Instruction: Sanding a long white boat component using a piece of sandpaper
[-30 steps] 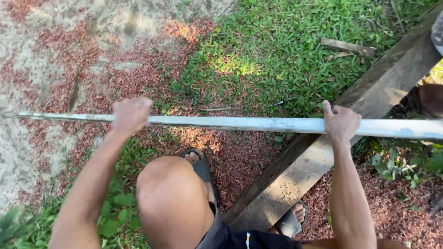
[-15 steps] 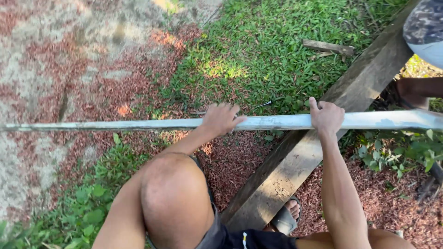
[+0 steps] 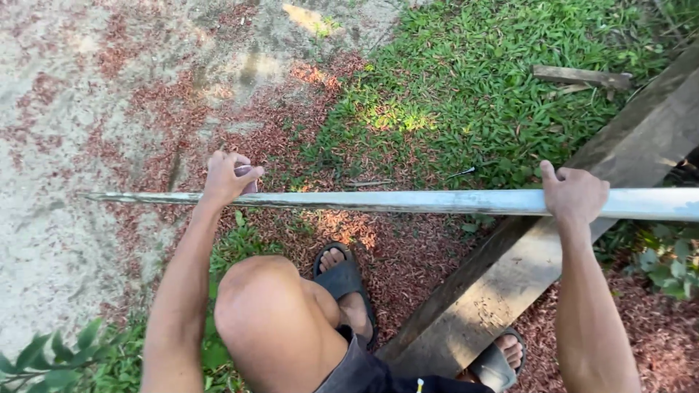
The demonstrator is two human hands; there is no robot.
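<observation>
Far left, ground: pale sandy soil strewn with reddish litter, and a leafy plant at the bottom corner.
Left hand: your left hand sits on the long grey pole near its tapered left tip, fingers curled over the top and closed on it.
Pole: it lies level across your view, held off the ground between your two grips, and its right end runs out of frame.
Knee and feet: your bent knee is under the pole, with a dark sandal on the red litter below.
Step in hand: by the look of it, you are steadying the pole with both hands. Any shift calls for both grips to move together, as the span is long.
Plank: a weathered wooden plank slants beneath the pole's right part, close enough to catch it.
Right hand: your right hand wraps the pole above the plank, fingers shut around it.
Beyond: grass and a short wood offcut lie well apart from you.
</observation>
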